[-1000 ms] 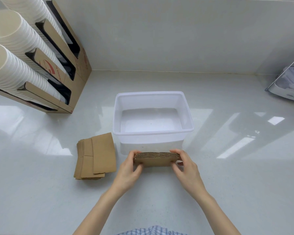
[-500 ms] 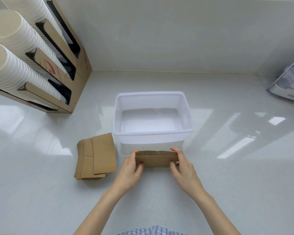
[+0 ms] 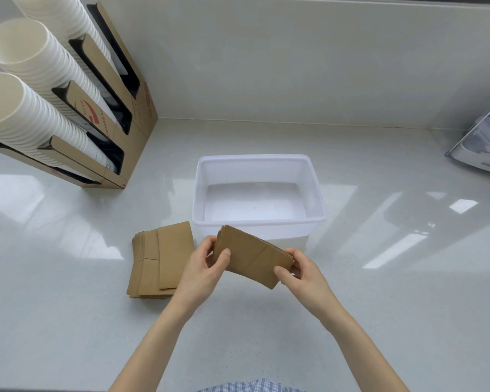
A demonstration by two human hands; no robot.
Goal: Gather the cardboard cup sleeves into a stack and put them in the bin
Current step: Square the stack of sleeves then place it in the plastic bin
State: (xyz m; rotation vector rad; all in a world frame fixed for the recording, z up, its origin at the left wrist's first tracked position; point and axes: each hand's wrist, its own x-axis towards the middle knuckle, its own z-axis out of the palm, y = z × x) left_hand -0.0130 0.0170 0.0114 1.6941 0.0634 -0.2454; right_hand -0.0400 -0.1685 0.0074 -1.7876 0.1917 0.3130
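Observation:
A stack of brown cardboard cup sleeves (image 3: pixel 252 256) is held between both hands, tilted with its flat face toward me, just in front of the bin. My left hand (image 3: pixel 207 267) pinches its left end and my right hand (image 3: pixel 300 271) pinches its right end. The white translucent plastic bin (image 3: pixel 316 188) stands right behind the stack with nothing in it. A second pile of cup sleeves (image 3: pixel 160 260) lies flat on the counter, left of my left hand.
A cardboard dispenser (image 3: pixel 119 108) with rows of white paper cups (image 3: pixel 26 66) stands at the back left. A clear-fronted holder (image 3: pixel 484 145) sits at the far right edge. The white wall rises behind the counter.
The held stack stood on its edge against the counter before; it is now lifted and tipped so its flat face shows, right end lower.

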